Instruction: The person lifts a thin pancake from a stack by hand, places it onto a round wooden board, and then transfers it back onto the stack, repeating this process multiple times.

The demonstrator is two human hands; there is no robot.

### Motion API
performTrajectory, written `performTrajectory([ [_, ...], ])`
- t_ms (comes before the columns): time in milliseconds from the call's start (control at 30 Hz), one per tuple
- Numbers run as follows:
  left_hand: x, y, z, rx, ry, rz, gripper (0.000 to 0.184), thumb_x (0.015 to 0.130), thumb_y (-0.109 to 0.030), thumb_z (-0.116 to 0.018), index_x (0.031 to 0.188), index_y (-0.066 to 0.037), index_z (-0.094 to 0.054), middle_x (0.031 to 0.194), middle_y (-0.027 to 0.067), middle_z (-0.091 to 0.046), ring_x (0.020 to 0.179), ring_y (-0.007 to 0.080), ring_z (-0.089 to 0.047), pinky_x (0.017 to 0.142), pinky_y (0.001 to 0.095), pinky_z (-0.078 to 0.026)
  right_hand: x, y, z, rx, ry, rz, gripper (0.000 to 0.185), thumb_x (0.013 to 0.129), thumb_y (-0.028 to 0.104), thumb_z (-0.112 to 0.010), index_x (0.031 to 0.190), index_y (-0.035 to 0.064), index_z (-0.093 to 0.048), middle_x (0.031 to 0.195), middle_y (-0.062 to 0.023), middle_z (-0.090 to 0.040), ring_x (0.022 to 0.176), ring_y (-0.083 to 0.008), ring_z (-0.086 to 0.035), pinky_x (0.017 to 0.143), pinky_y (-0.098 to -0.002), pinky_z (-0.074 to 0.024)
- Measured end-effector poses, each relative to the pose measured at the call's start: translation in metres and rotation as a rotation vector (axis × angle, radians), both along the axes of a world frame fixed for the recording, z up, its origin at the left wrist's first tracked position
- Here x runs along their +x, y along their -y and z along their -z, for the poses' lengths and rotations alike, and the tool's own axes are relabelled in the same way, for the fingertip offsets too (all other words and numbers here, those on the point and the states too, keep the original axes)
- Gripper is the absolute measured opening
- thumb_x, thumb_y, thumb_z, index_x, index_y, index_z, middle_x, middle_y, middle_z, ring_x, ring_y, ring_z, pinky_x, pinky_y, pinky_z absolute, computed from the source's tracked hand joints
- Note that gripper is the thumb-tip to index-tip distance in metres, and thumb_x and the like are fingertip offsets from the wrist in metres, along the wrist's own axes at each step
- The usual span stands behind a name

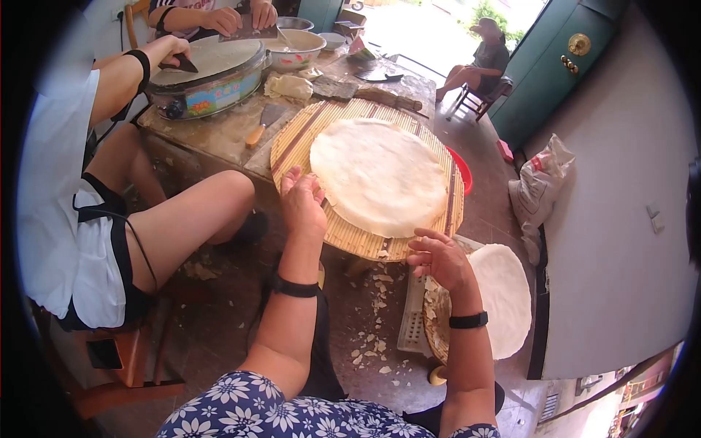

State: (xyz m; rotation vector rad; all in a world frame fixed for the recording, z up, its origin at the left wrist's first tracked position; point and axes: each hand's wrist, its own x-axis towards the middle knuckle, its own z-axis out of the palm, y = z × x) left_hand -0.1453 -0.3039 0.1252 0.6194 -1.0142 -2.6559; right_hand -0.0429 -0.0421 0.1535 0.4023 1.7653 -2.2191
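A large, thin, pale flatbread [376,175] lies on a round woven-straw mat [292,150] at the table's near right corner. My left hand [303,201] is at the mat's left rim, fingers loosely bent and apart beside the flatbread's edge. Below the flatbread's lower right edge, my right hand [440,259] hovers palm inward with its fingers spread. Neither hand visibly grips anything; contact with the rim cannot be made out. Another pale flatbread [502,299] rests lower right, on a stack partly behind my right forearm.
At left, a person's hand [175,51] holds a dark scraper over a round electric griddle [219,98]. Another person's hands [237,20] are behind it. A floral bowl [296,55] and a wooden-handled scraper [264,128] are on the table. Crumbs [376,347] litter the floor.
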Motion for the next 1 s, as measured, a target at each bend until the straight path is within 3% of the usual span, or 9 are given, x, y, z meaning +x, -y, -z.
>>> performTrajectory([
  [100, -0.005, 0.000, 0.006, -0.006, -0.010, 0.002, 0.042, 0.086, -0.009, -0.056, 0.126, -0.014, -0.046, 0.106, 0.0052, -0.052, 0.095, 0.0181, -0.051, 0.079, 0.0355, -0.042, 0.005, 0.017, -0.003, -0.022, 0.003, -0.059, 0.040, 0.093, 0.013, -0.056, 0.129, -0.0029, -0.047, 0.103, -0.0140, -0.061, 0.075, -0.0213, -0.068, 0.056, -0.0322, -0.0584],
  [233, -0.006, 0.000, 0.009, -0.019, -0.045, 0.015, 0.041, 0.083, -0.006, -0.056, 0.123, -0.013, -0.047, 0.113, 0.0014, -0.050, 0.092, 0.0137, -0.051, 0.077, 0.0309, -0.039, 0.003, 0.022, 0.006, -0.075, -0.018, -0.074, 0.039, 0.093, 0.013, -0.056, 0.128, -0.0030, -0.048, 0.102, -0.0139, -0.061, 0.075, -0.0220, -0.068, 0.056, -0.0326, -0.0587],
  [433, -0.009, -0.004, 0.011, 0.006, -0.091, -0.042, 0.044, 0.081, -0.003, -0.056, 0.123, -0.011, -0.046, 0.116, 0.0025, -0.050, 0.090, 0.0119, -0.051, 0.071, 0.0259, -0.039, 0.003, 0.026, 0.004, -0.086, -0.012, 0.025, 0.044, 0.093, 0.013, -0.058, 0.131, -0.0023, -0.044, 0.105, -0.0158, -0.059, 0.074, -0.0244, -0.068, 0.055, -0.0338, -0.0586],
  [533, -0.008, -0.004, 0.010, 0.062, -0.186, -0.040, 0.043, 0.080, 0.005, -0.054, 0.120, -0.001, -0.040, 0.123, 0.0131, -0.045, 0.111, 0.0234, -0.048, 0.097, 0.0355, -0.041, 0.004, 0.021, 0.002, -0.058, -0.051, 0.121, 0.047, 0.092, 0.014, -0.059, 0.132, -0.0020, -0.042, 0.108, -0.0155, -0.058, 0.076, -0.0243, -0.067, 0.055, -0.0334, -0.0582],
  [633, -0.015, -0.004, 0.017, 0.050, -0.153, -0.026, 0.044, 0.082, -0.002, -0.055, 0.123, -0.011, -0.045, 0.116, 0.0031, -0.048, 0.089, 0.0117, -0.051, 0.069, 0.0258, -0.039, -0.002, 0.012, 0.004, 0.041, -0.090, 0.245, 0.048, 0.091, 0.014, -0.059, 0.133, -0.0015, -0.041, 0.109, -0.0139, -0.057, 0.077, -0.0234, -0.066, 0.055, -0.0328, -0.0579],
  [833, -0.006, -0.002, 0.004, 0.038, 0.032, 0.030, 0.045, 0.085, -0.005, -0.055, 0.127, -0.013, -0.043, 0.117, 0.0065, -0.047, 0.102, 0.0201, -0.049, 0.082, 0.0358, -0.042, -0.026, -0.012, 0.009, 0.019, -0.143, 0.306, 0.047, 0.090, 0.015, -0.059, 0.131, -0.0001, -0.043, 0.108, -0.0111, -0.058, 0.077, -0.0205, -0.064, 0.055, -0.0314, -0.0573],
  [867, -0.005, -0.003, 0.003, 0.058, 0.030, 0.036, 0.046, 0.086, -0.006, -0.055, 0.129, -0.015, -0.041, 0.119, 0.0091, -0.047, 0.108, 0.0238, -0.047, 0.087, 0.0411, -0.041, -0.026, -0.019, 0.008, 0.014, -0.150, 0.307, 0.046, 0.090, 0.015, -0.059, 0.130, 0.0000, -0.043, 0.107, -0.0105, -0.058, 0.077, -0.0203, -0.064, 0.055, -0.0312, -0.0572],
  [933, -0.004, -0.005, 0.001, 0.087, 0.032, 0.011, 0.048, 0.083, -0.005, -0.057, 0.127, -0.013, -0.041, 0.108, 0.0078, -0.051, 0.095, 0.0187, -0.051, 0.081, 0.0367, -0.043, -0.027, -0.023, 0.005, 0.035, -0.132, 0.295, 0.045, 0.090, 0.016, -0.059, 0.130, 0.0003, -0.044, 0.104, -0.0088, -0.059, 0.078, -0.0197, -0.064, 0.056, -0.0304, -0.0570],
  [1000, -0.009, -0.006, 0.010, 0.133, -0.014, 0.048, 0.052, 0.083, -0.004, -0.056, 0.131, -0.011, -0.037, 0.111, 0.0110, -0.052, 0.099, 0.0231, -0.053, 0.083, 0.0400, -0.044, -0.027, -0.027, 0.005, 0.061, -0.127, 0.307, 0.045, 0.090, 0.017, -0.059, 0.130, -0.0003, -0.045, 0.105, -0.0098, -0.059, 0.079, -0.0206, -0.064, 0.058, -0.0308, -0.0571],
])
